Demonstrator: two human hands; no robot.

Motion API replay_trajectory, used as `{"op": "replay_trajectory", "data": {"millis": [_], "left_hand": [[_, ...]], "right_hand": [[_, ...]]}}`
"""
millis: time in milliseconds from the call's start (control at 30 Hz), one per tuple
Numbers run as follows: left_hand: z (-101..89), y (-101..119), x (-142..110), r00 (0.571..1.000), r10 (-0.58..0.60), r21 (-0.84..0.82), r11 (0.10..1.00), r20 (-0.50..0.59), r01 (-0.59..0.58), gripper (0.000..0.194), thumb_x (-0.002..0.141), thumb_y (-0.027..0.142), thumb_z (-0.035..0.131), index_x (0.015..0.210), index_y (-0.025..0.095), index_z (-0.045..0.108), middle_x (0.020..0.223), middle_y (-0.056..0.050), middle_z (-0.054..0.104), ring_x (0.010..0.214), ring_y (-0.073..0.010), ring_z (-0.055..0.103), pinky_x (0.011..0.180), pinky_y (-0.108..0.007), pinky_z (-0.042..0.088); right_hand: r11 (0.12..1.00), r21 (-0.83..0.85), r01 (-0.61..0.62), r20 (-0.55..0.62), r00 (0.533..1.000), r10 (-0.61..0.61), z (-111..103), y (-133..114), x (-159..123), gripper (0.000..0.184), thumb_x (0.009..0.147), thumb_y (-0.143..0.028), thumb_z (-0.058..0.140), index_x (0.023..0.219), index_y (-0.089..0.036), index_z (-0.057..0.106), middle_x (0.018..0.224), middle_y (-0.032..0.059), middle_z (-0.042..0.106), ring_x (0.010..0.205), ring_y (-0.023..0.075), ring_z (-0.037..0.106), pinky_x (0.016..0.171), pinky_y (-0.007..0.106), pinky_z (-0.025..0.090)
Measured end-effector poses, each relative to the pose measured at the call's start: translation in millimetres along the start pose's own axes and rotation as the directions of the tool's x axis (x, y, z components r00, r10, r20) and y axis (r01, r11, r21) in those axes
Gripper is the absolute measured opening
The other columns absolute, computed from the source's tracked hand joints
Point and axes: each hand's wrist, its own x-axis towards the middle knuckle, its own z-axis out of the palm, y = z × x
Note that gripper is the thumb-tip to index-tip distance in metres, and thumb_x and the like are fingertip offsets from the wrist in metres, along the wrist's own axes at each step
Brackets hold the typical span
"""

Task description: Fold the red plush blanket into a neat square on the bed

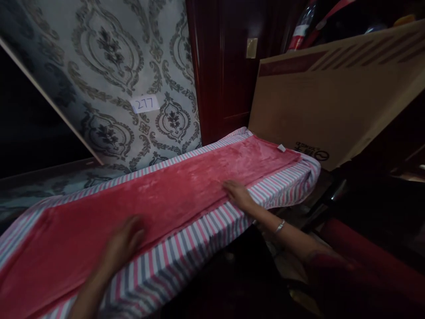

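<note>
A long red velvet cloth (186,186) lies spread along a board covered in pink, white and grey striped fabric (206,230). My left hand (124,241) rests on the cloth near its front edge, blurred, fingers lying forward. My right hand (237,192) lies flat on the cloth's near edge farther right, fingers stretched out, a metal bangle on the wrist. Neither hand holds anything. A small white tag (281,147) shows at the cloth's far right corner.
Patterned grey wallpaper with a paper label reading 277 (145,104) stands behind the board. A large cardboard box (332,97) leans at the right end. Dark red wooden panelling (222,66) is behind. A red bottle (300,26) sits above the box. Dark floor lies below.
</note>
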Motion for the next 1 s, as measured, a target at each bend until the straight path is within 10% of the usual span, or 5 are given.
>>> {"op": "replay_trajectory", "data": {"millis": [167, 333, 733, 1000], "left_hand": [[57.7, 88, 25, 0.846, 0.518, 0.025, 0.851, 0.124, -0.525, 0.048, 0.09, 0.036, 0.054, 0.136, 0.022, 0.053, 0.142, -0.009, 0.056, 0.131, -0.0258, 0.051, 0.112, -0.042, 0.039], [101.9, 140, 48, 0.806, 0.588, 0.107, 0.799, 0.07, -0.592, 0.035, 0.093, 0.028, 0.05, 0.124, 0.016, 0.061, 0.13, -0.014, 0.063, 0.123, -0.0271, 0.056, 0.106, -0.042, 0.044], [122.5, 136, 37, 0.802, 0.596, 0.148, 0.797, -0.035, -0.586, 0.029, 0.097, 0.02, 0.041, 0.106, 0.017, 0.068, 0.102, -0.011, 0.069, 0.097, -0.0242, 0.063, 0.089, -0.04, 0.052], [131.1, 133, 39, 0.704, 0.66, 0.204, 0.751, -0.262, -0.628, 0.031, 0.098, 0.021, 0.038, 0.1, 0.016, 0.068, 0.092, -0.011, 0.069, 0.089, -0.0225, 0.064, 0.082, -0.036, 0.053]], "right_hand": [[0.972, -0.202, -0.121, 0.082, 0.987, 0.14, -22, 56, -18, 0.044, 0.091, -0.015, 0.046, 0.133, -0.017, 0.06, 0.14, 0.0117, 0.057, 0.131, 0.0279, 0.048, 0.106, 0.046, 0.037], [0.964, -0.225, -0.143, 0.091, 0.982, 0.167, -29, 73, -17, 0.039, 0.093, -0.019, 0.048, 0.128, -0.021, 0.065, 0.134, 0.0099, 0.062, 0.119, 0.0271, 0.054, 0.097, 0.041, 0.042], [0.993, -0.036, -0.115, -0.134, 0.985, 0.109, -22, 93, -23, 0.026, 0.09, -0.011, 0.048, 0.101, -0.014, 0.072, 0.098, 0.0108, 0.07, 0.095, 0.0236, 0.056, 0.089, 0.034, 0.044], [0.984, 0.006, -0.176, -0.166, 0.971, 0.174, -21, 90, -19, 0.027, 0.086, -0.004, 0.046, 0.1, -0.014, 0.068, 0.098, 0.0106, 0.066, 0.097, 0.0226, 0.055, 0.091, 0.034, 0.044]]}}
